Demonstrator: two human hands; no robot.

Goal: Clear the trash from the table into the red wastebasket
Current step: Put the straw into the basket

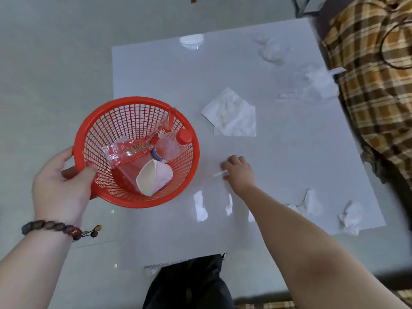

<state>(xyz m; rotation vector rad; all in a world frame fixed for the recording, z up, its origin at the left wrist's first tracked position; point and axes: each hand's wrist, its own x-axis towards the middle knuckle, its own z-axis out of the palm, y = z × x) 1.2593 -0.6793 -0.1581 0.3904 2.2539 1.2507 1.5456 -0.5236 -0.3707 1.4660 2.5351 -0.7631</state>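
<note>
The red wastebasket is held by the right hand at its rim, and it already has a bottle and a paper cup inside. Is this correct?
Not quite. The head view shows the left hand holding the red wastebasket at its rim, not the right. The bottle and paper cup are indeed inside.

Red wastebasket (tilted) holds bottle, cup.
</note>
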